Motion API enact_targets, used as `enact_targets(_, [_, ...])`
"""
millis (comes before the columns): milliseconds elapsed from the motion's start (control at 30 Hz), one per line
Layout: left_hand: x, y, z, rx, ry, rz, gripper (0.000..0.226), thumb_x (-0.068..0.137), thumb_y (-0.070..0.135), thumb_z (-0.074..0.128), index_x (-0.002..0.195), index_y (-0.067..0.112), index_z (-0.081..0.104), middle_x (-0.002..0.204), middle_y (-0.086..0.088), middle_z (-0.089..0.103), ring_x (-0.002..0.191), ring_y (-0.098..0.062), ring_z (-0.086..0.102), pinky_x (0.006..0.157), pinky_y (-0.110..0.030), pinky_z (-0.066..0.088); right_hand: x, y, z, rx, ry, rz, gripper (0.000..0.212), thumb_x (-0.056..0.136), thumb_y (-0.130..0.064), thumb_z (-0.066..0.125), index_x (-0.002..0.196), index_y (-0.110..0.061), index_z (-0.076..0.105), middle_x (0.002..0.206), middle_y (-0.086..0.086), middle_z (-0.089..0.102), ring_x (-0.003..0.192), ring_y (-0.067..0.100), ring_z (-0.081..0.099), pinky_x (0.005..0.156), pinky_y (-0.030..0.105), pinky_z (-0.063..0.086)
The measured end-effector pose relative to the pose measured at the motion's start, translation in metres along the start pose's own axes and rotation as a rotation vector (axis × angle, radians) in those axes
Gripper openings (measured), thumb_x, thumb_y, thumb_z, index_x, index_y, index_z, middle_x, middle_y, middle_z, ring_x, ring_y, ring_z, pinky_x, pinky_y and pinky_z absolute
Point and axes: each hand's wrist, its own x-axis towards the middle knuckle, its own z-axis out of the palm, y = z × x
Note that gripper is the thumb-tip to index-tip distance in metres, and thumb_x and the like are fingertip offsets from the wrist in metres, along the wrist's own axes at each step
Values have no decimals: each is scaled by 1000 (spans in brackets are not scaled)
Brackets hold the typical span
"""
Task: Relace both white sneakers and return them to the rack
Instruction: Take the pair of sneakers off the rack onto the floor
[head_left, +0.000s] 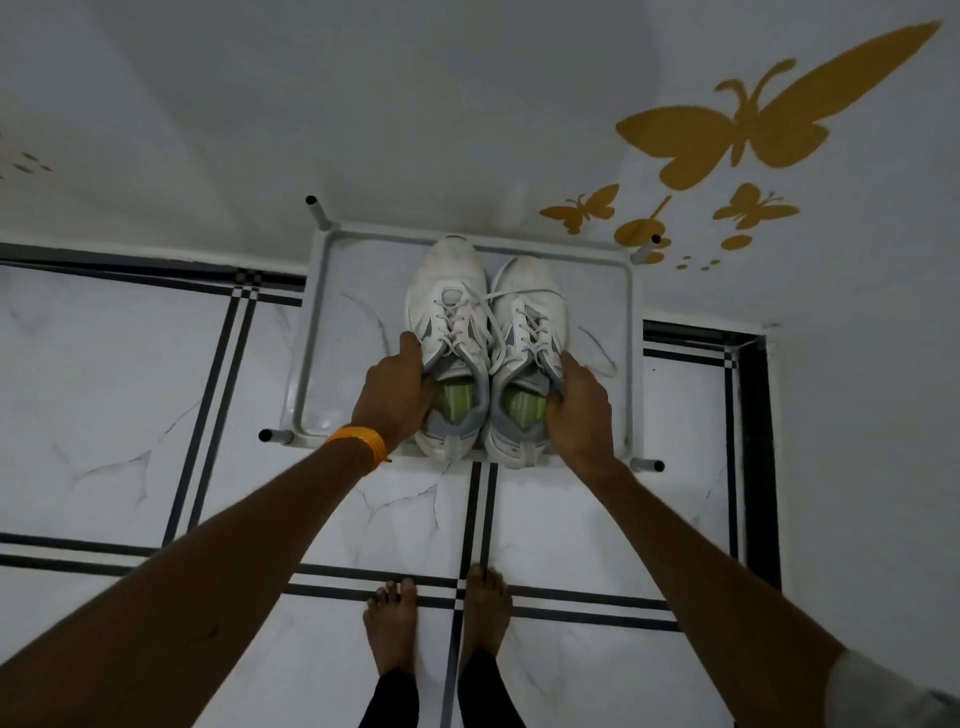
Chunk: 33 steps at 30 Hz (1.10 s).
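Two white sneakers with grey trim and green insoles stand side by side, toes toward the wall, on the grey metal rack (318, 332). My left hand (395, 395) grips the collar of the left sneaker (447, 296) from its outer side. My right hand (579, 410) grips the collar of the right sneaker (527, 291) from its outer side. Both shoes are laced, and loose lace ends trail across the right shoe's toe and off to its right.
The rack is a low shelf with four stubby tube legs, pushed against a white wall with yellow butterfly decals (748, 124). The floor is white marble tile with black stripes (478, 519). My bare feet (436, 623) stand just in front of the rack.
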Motion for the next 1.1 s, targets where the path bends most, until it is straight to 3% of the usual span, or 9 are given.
enact_targets(133, [-54,27,-37,5,16,30,30,94,14,47,120,1,40,95,-23,68,79,-43,65,64,-34,41,-59,-25,-44,41,22,-28,52,92,0,51,142,-6,42,124,15,60,111,29,60,92,29,46])
enact_targets(200, [-90,38,-56,-23,24,38,28,94,17,48,117,4,40,96,-22,69,80,-42,66,64,-37,48,-100,-38,-67,67,31,-27,52,92,0,50,143,-7,41,122,14,59,110,26,59,88,21,42])
enact_targets(267, [-137,46,-71,-75,5,51,28,94,17,50,117,6,39,96,-19,69,80,-39,68,67,-39,55,-153,-47,-88,73,17,-5,54,93,-1,49,145,-9,38,127,13,57,113,25,57,89,19,38])
enact_targets(400, [-237,40,-70,-110,-1,67,39,94,16,52,129,4,39,98,-18,70,82,-35,69,68,-29,47,-259,-45,-101,64,7,47,58,93,-1,50,148,-12,34,126,10,55,112,22,56,89,19,38])
enact_targets(600, [-353,-14,-23,-168,-83,19,32,96,24,51,123,10,41,101,-11,70,83,-28,70,73,-36,60,-381,-5,-53,65,-49,117,58,93,-1,52,147,-9,34,131,12,55,120,26,54,96,23,38])
enact_targets(767, [-406,-63,34,-117,-163,-66,45,96,30,49,134,8,35,109,-12,70,88,-29,71,81,-40,60,-435,34,1,66,-129,187,60,93,-5,56,148,-10,34,140,11,51,128,25,50,105,28,37])
enact_targets(900, [-413,-103,92,-132,-154,-63,44,96,33,48,131,8,37,108,-12,70,87,-27,70,79,-37,59,-439,79,55,50,-124,136,59,91,1,53,146,-10,37,130,11,56,118,26,56,96,25,41])
enact_targets(1100, [-382,-178,195,-134,-136,-49,38,97,28,48,127,8,38,107,-14,69,88,-30,68,79,-36,56,-405,154,162,24,-103,99,61,91,1,51,148,-9,34,139,13,51,126,28,51,101,25,36])
